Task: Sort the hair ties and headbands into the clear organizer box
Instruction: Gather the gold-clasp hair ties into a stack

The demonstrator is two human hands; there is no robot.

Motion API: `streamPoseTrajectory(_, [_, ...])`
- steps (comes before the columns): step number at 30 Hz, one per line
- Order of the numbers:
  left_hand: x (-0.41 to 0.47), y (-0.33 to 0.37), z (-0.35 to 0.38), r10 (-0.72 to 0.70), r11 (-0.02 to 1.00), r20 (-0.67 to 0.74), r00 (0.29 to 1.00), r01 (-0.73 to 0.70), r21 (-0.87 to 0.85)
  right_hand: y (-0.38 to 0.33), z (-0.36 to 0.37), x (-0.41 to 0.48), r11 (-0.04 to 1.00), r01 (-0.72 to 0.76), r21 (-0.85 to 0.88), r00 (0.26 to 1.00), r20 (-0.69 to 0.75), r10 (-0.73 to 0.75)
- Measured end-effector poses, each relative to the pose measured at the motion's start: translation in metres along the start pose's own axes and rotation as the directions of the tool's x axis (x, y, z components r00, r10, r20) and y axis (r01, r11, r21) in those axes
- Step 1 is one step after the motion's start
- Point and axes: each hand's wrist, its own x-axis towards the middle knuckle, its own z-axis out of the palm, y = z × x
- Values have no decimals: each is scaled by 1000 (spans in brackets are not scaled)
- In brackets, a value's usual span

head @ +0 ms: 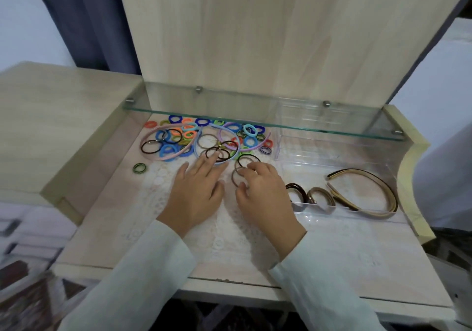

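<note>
Here the right hand (260, 190) has its grip curled round thin taupe elastic hair ties (238, 177) on the pale lace-covered surface (229, 241). The clear plastic organizer box (319, 151) lies just to its right, nearer it than the flat, relaxed left hand (196, 192).

I count three pastel headbands on the counter (255, 254): one pink headband (146, 136), one blue headband (195, 148), one lilac headband (249, 149). Two tan headbands (392, 195) lie in the one clear organizer box (319, 212), beside one dark brown bundle (296, 187) and one taupe bundle (320, 194) of ties. About seven thin elastics (142, 146) lie loose, one taupe tie (233, 177) pinched in my right hand (263, 192). The thick coloured ties (250, 141) overlap, dozens, uncountable.
</note>
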Motion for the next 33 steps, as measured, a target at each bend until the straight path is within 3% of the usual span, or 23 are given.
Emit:
streamPoseTrajectory(5, [-2, -16, -2, -3, 1000, 12, 1000, 3, 11, -9, 18, -1, 967, -102, -231, 991, 60, 119])
streamPoseTrajectory(8, [-2, -19, 0, 3, 1000, 0, 1000, -3, -19, -9, 23, 0, 952, -119, -281, 989, 51, 139])
streamPoseTrajectory(12, [1, -20, 0, 14, 1000, -13, 1000, -14, -26, -5, 28, 6, 968, -111, -224, 989, 66, 129])
streamPoseTrajectory(19, [21, -20, -2, -58, 995, -290, 955, 32, -94, 2, 37, 18, 986, -154, -70, 977, -158, 142])
streamPoseTrajectory(23, [39, -19, 1, -89, 996, -401, 912, 81, -36, 7, 46, 26, 978, -207, 16, 960, -187, 206])
streamPoseTrajectory(28, [61, -22, 7, -137, 983, -438, 889, 178, 54, 12, 52, 26, 967, -253, 31, 952, -169, 255])
streamPoseTrajectory(33, [64, -24, 11, -128, 979, -434, 891, 183, 86, 11, 51, 23, 960, -280, 9, 946, -167, 277])
